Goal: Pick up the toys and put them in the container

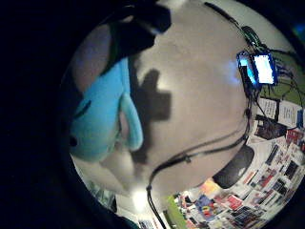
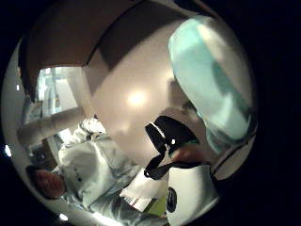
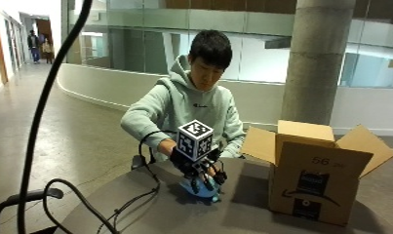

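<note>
A light blue plush toy [image 3: 202, 190] lies on the round grey table [image 3: 248, 217] in front of the person. My gloved right hand [image 3: 197, 168] is down on top of it, fingers curled over its upper side and holding it. The little finger side palm view has the blue plush toy [image 1: 102, 119] close against the palm, with the table top [image 1: 200, 95] behind it. In the thumb side palm view the blue plush toy [image 2: 211, 89] sits beside my thumb [image 2: 187, 153]. An open cardboard box [image 3: 318, 181] stands on the table to the right of the toy.
Black cables [image 3: 127, 207] trail across the table's left part and over its edge. The box's flaps [image 3: 261, 144] stand open toward the toy. A concrete pillar [image 3: 316, 58] rises behind the box. A phone-like screen [image 1: 264, 68] lies near the table's rim.
</note>
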{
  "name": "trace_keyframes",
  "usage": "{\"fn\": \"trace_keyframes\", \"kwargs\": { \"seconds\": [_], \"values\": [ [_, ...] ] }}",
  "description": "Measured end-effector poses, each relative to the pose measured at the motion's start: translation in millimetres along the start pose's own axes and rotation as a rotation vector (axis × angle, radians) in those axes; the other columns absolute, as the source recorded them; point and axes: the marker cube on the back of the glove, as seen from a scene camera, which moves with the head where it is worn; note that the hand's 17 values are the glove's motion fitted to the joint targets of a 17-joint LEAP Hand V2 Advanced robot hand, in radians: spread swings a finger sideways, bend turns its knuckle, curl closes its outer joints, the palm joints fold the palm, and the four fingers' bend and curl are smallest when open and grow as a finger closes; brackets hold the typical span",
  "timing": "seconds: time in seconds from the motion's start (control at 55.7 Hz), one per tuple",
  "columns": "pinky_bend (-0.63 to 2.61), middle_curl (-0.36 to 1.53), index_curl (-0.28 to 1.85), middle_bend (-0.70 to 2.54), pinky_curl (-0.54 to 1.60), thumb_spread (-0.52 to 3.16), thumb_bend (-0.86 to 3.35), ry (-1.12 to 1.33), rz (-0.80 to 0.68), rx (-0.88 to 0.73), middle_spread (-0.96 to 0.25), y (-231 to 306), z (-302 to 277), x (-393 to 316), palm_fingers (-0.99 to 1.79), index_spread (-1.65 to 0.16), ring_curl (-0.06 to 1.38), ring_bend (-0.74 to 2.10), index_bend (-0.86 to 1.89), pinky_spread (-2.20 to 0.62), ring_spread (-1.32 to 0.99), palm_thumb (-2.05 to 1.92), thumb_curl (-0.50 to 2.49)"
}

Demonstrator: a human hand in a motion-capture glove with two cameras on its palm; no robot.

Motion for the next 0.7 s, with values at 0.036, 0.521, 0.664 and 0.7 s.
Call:
{"fn": "trace_keyframes", "kwargs": {
  "seconds": [0.036,0.521,0.664,0.7],
  "values": [
    [0.79,0.25,0.32,0.08,0.42,1.21,0.01,-0.031,0.008,0.031,-0.02,-8,1,7,-0.02,-0.31,0.26,0.18,0.21,0.04,-0.04,0.19,0.35],
    [0.99,0.40,0.39,0.58,0.48,0.94,0.20,-0.063,0.009,0.151,-0.23,-24,-2,4,1.06,-0.34,0.54,1.02,0.26,-0.33,-0.35,0.73,0.63],
    [1.02,0.52,0.50,0.78,0.53,0.79,0.20,-0.097,0.023,0.045,-0.28,-6,-14,-10,1.10,-0.39,0.62,1.13,0.40,-0.37,-0.39,0.76,0.72],
    [1.03,0.55,0.53,0.82,0.54,0.76,0.20,-0.102,0.018,0.020,-0.29,1,-21,-15,1.09,-0.40,0.63,1.16,0.43,-0.38,-0.40,0.76,0.74]
  ]
}}
